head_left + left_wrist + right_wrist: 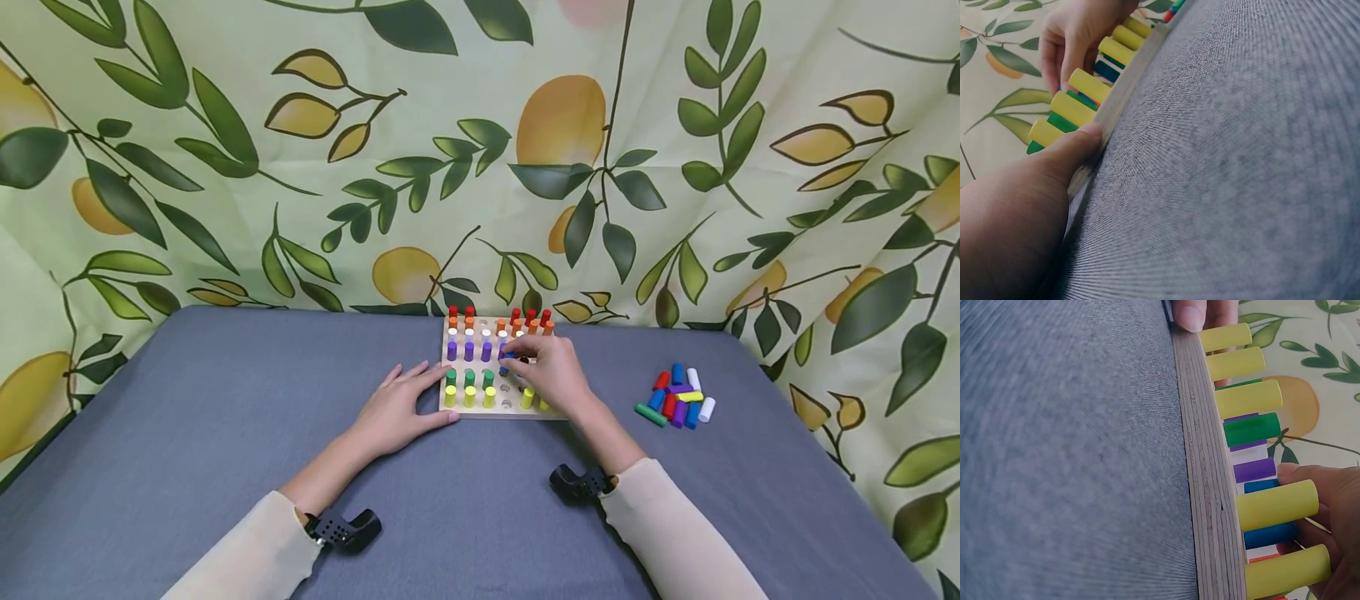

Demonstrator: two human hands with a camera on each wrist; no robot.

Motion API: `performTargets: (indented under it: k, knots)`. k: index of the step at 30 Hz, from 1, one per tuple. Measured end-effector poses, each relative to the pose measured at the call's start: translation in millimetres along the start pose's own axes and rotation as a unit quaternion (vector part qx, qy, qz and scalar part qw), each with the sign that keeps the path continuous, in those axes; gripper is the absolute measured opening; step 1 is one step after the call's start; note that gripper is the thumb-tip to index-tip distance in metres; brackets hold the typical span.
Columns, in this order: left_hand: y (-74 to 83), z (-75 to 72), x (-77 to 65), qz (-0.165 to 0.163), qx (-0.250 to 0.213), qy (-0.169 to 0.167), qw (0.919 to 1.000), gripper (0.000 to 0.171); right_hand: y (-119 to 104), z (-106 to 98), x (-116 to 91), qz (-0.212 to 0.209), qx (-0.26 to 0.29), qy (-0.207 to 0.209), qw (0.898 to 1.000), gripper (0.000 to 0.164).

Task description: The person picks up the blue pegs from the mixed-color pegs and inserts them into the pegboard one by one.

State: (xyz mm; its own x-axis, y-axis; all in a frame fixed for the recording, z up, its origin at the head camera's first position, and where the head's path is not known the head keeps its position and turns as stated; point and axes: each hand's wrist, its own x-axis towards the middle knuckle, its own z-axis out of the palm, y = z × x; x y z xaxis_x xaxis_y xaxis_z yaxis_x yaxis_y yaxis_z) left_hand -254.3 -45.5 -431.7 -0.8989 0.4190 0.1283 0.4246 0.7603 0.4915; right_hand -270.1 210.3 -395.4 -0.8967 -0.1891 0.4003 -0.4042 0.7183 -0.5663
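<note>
A wooden pegboard [480,412] holds rows of coloured pegs, with red at the back and yellow pegs [1279,505] along the front. My left hand [401,408] rests at the board's left side with its fingers extended, the thumb touching the front edge. Over the board's right half, my right hand [557,371] pinches a blue peg [1260,486] between thumb and fingers. Another blue peg [1270,535] stands close beside that hand. Whether the pinched peg sits fully in its hole cannot be seen; my right hand covers several holes and pegs in the head view.
On the grey cloth to the right lies a loose pile of pegs, including a green peg [650,415], a yellow peg [690,397] and a white peg [707,409]. A leaf-patterned curtain [465,208] hangs behind the table [262,400].
</note>
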Motion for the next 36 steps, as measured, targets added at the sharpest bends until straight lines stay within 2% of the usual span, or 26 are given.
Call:
performTargets:
  k: [10,19,29,36]
  knots:
    - [2.4,-0.9,2.9,0.006,-0.001,-0.001,1.0000,0.075,1.9,1.3,-0.6,0.012,-0.022,-0.007,1.000,0.013]
    - [-0.2,-0.4,3.3,0.006,0.002,0.002,1.0000,0.075,2.9,3.2,1.6,-0.003,-0.021,-0.003,1.000,0.014]
    - [-1.9,-0.3,3.6,0.011,0.002,0.004,0.9999,0.075,1.1,2.1,2.1,0.004,-0.010,-0.013,1.000,0.013]
    - [-1.7,0.0,2.1,0.007,-0.001,0.003,1.0000,0.074,1.4,2.0,1.5,-0.006,-0.030,-0.017,0.999,0.012]
